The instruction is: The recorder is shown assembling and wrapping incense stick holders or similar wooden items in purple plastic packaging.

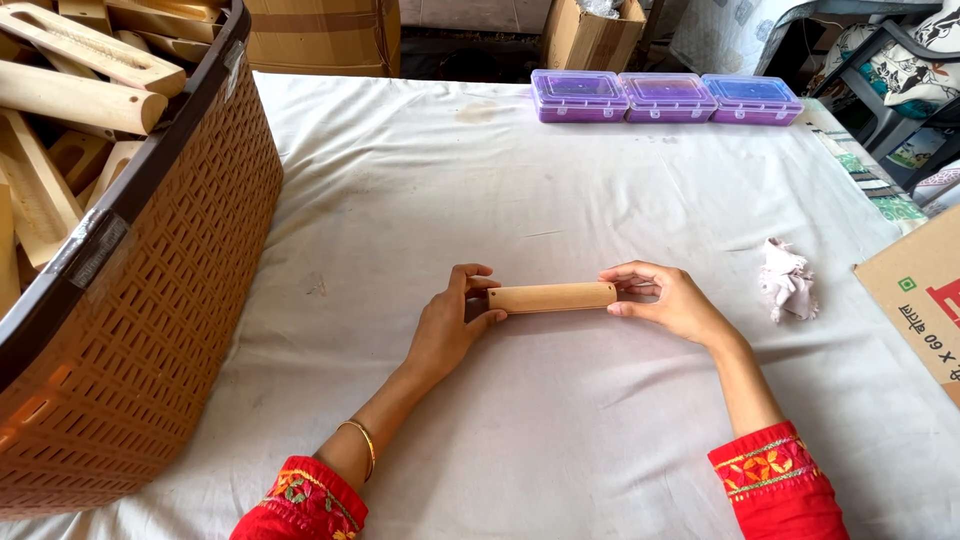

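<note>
At table centre, a short wooden block (552, 297), light tan and rounded along its edges, lies lengthwise from left to right on or just above the white cloth (560, 190); contact with the cloth cannot be confirmed. Left hand (452, 322) is closed on the block's left end, fingers above and thumb below. Right hand (665, 298) pinches the right end between fingertips and thumb. Both forearms reach in from the near edge, each ending in a red embroidered sleeve (778, 480); a thin gold bangle (364, 440) sits on the left wrist.

Right of the right hand, apart from it, a crumpled pale rag (786, 282) rests on the cloth. A cardboard box (915, 290) corner enters at the right edge.

Along the left side stands a large brown woven-pattern basket (150, 300), holding many similar wooden pieces (75, 100).

At the far edge, three shallow purple plastic cases (666, 96) with clear lids sit side by side, touching. Further cardboard cartons (320, 35) stand beyond the table.
</note>
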